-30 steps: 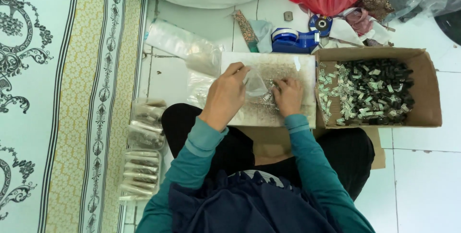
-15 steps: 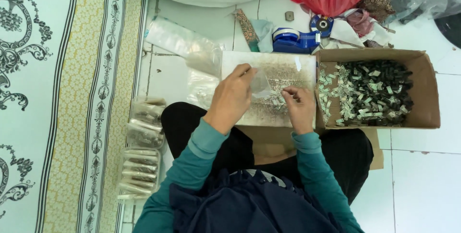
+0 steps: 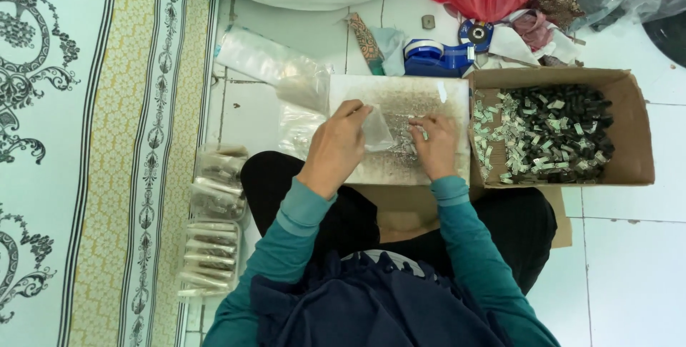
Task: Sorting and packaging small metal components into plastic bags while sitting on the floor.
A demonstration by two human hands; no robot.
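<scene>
The left hand point(image 3: 336, 148) pinches a small clear plastic bag point(image 3: 376, 131) between thumb and fingers, palm down, near the middle of the pale board point(image 3: 400, 93) that lies across the person's lap. The right hand point(image 3: 434, 145) rests on the board's right half, fingers curled narrow over small metal pieces point(image 3: 407, 150) beside the bag. Both forearms in teal sleeves reach forward. An open cardboard box point(image 3: 632, 129) of small parts touches the board's right edge.

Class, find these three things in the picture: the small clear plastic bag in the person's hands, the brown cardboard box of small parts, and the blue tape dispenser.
Small clear plastic bag point(image 3: 377, 131), head view, its middle.
Brown cardboard box point(image 3: 638, 125), head view, right wall.
Blue tape dispenser point(image 3: 437, 60), head view, its body.
</scene>
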